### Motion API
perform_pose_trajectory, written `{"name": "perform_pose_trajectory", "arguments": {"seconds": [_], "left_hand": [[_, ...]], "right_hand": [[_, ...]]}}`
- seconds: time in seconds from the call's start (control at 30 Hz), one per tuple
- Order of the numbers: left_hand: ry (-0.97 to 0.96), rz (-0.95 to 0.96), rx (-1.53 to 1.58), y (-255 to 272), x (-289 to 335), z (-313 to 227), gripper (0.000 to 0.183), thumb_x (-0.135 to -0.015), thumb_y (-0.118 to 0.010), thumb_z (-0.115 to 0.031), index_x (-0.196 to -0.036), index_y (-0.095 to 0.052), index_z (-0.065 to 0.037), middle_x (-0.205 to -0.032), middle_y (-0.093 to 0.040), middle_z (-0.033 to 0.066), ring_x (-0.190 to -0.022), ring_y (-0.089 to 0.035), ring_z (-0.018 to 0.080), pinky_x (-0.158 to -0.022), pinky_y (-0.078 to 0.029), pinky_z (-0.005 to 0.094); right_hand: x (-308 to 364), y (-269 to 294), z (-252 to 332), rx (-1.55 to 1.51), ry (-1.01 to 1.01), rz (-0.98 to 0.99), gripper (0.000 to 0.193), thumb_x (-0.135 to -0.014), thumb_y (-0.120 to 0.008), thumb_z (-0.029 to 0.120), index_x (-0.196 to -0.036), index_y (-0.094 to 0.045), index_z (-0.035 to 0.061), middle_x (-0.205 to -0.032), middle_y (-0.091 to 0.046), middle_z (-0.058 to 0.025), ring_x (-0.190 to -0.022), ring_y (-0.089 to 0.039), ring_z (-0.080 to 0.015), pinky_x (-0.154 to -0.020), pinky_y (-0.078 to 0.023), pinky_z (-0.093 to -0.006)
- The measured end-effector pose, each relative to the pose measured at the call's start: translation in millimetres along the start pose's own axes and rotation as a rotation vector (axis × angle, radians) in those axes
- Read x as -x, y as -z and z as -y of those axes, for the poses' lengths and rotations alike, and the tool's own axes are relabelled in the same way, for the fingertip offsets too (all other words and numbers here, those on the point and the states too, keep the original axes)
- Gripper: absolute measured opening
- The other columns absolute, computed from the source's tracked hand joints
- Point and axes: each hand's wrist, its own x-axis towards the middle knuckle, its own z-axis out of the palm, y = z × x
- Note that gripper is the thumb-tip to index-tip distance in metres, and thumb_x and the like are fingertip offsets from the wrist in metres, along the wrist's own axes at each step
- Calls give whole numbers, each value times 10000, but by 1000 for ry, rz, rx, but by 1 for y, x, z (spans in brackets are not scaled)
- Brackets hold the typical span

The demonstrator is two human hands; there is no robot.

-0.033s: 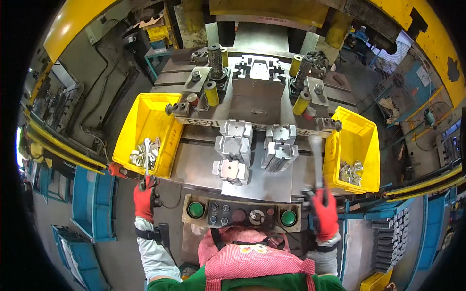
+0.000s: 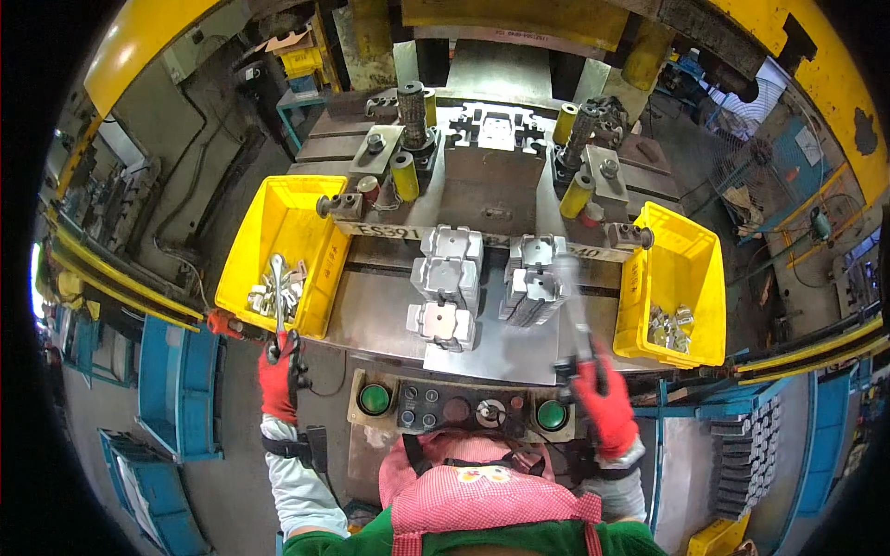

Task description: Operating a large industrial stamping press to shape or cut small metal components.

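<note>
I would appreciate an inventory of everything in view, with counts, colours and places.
Bins: 2, yellow, left and right
Small parts: many, silver, in both bins
Part stacks: 5, grey, between bins
Thin sheet: 1, silver, partly beneath stacks
Guide posts: 2, dark, behind stacks
Cylinders: 4, yellow, near posts
Control panel: 1, dark, near side
Buttons: 2, green, panel ends
Racks: several, blue, both sides
Piled parts: many, grey, lower right
Press frame: 1, yellow, top edges
Left tool: 1, silver, left hand
Right tool: 1, silver, blurred, right hand
Apron: 1, pink, person's front
Left hand: 1, red-gloved, below left bin
Right hand: 1, red-gloved, right of panel
</note>
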Motion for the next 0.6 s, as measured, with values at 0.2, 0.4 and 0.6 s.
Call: {"name": "perform_pose_trajectory", "arguments": {"seconds": [0.2,0.4,0.6], "left_hand": [[-177,8,239,-22,20,16,201,-788,-508,-156,-965,-510,-61,-572,-469,23,-401,-440,96,-380,-403,225],[-88,43,246,-20,23,31,203,-804,-544,-226,-933,-500,-76,-597,-468,9,-457,-469,92,-384,-403,221],[-108,-23,224,-15,18,34,222,-829,-501,-246,-970,-504,-74,-608,-478,22,-501,-501,105,-373,-430,238]], "right_hand": [[7,-56,55,-99,-19,604,623,-750,-579,120,-1280,-264,31,-933,-557,-144,-843,-550,-192,-761,-420,-291],[0,-65,49,-46,-179,567,621,-764,-575,149,-1291,-258,70,-957,-557,-146,-854,-557,-225,-778,-414,-310],[-39,-28,62,-208,4,315,517,-802,-542,127,-1261,-318,43,-875,-527,-37,-813,-481,-89,-758,-401,-250]]}}
